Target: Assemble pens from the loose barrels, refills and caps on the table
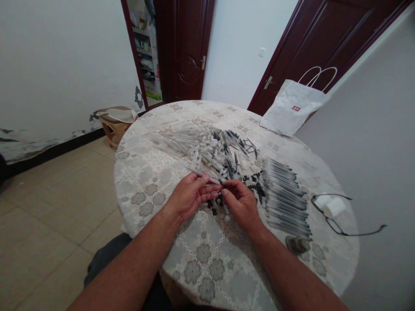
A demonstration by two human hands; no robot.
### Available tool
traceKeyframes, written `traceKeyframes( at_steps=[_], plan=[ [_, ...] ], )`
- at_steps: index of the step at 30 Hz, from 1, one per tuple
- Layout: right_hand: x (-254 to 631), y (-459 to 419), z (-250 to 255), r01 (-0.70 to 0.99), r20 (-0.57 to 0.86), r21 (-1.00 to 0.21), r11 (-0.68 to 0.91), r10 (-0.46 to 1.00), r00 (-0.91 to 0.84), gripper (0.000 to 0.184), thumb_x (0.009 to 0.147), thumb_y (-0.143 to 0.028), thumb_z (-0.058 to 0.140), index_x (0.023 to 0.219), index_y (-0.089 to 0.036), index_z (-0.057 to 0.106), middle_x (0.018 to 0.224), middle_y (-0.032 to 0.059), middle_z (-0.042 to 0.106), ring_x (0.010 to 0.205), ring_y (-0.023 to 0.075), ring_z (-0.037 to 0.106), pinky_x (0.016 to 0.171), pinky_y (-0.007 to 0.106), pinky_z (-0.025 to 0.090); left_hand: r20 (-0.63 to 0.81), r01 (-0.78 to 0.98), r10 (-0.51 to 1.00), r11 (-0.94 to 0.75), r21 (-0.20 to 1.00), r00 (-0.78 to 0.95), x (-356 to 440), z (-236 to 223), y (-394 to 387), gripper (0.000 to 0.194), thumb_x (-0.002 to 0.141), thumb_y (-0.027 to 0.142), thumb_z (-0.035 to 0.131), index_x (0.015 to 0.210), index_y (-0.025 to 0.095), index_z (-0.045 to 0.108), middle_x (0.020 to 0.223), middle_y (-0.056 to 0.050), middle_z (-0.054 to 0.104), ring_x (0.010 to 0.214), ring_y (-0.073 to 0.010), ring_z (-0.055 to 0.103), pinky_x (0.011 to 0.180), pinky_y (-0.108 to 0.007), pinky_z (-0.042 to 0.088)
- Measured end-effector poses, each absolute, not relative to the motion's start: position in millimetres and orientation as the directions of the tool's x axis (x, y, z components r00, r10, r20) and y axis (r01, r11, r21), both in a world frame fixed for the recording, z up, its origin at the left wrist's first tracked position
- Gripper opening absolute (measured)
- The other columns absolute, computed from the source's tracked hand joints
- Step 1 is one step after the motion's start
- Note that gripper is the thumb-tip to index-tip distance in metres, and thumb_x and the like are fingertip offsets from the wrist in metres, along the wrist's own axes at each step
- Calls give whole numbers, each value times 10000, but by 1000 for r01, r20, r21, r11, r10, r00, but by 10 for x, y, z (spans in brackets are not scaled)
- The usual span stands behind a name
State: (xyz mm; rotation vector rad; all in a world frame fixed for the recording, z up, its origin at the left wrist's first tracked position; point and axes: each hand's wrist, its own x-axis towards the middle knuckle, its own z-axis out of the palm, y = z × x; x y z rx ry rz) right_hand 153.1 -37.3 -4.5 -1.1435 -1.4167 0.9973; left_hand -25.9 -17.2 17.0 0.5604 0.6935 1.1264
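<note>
A slim translucent white pen barrel lies across the fingers of my left hand, held under the thumb and pointing toward the right. My right hand is closed in a pinch at the barrel's right end; whatever sits between its fingertips is too small to make out. Just beyond the hands spreads a heap of loose white pen barrels, with thin dark refills at its right side. Small black pen parts are scattered beside my right hand. Farther right, grey-looking pens lie side by side in a neat column.
A patterned cloth covers the round table. Black-framed glasses and a white roll lie at the right, near a small dark jar. A white paper bag stands at the back right. A stool is at the left.
</note>
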Motion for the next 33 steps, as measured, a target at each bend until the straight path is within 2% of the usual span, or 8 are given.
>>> traceKeyframes(
  at_steps=[10,14,17,25,33],
  plan=[
    [1538,-350,6,123,175,-978,168,983,49,261,834,-392,763,995,-204,677,716,-20,663,547,109,554,500,227,427,-216,-610,943,329,721,253,-281,162,-162,118,908,201,680,966,136,601,974,-136,751,881,-237,761,740,-343,637],
    [1541,-328,0,48,131,-990,129,991,37,285,816,-402,776,987,-201,669,670,-27,650,509,108,540,472,226,418,-213,-601,942,330,728,260,-276,170,-169,110,906,196,681,952,130,606,979,-142,752,886,-231,759,735,-324,634],
    [1536,-317,-1,22,112,-994,112,993,44,290,793,-393,791,970,-204,659,680,-27,656,523,112,552,471,223,421,-204,-596,942,326,733,265,-275,166,-173,123,901,199,690,949,132,598,985,-147,752,899,-234,758,748,-325,632],
    [1514,-333,41,83,129,-989,123,989,72,288,767,-394,804,935,-193,683,695,-21,657,566,111,547,514,228,421,-214,-591,939,336,734,268,-262,179,-182,117,904,176,675,973,133,590,974,-133,745,871,-214,754,766,-328,628],
    [1515,-326,13,62,124,-991,120,991,49,279,768,-387,800,936,-200,677,757,-10,681,604,119,568,535,232,438,-187,-574,946,310,758,264,-243,151,-191,200,860,208,748,979,145,600,969,-116,750,874,-204,752,775,-321,624]
  ],
)
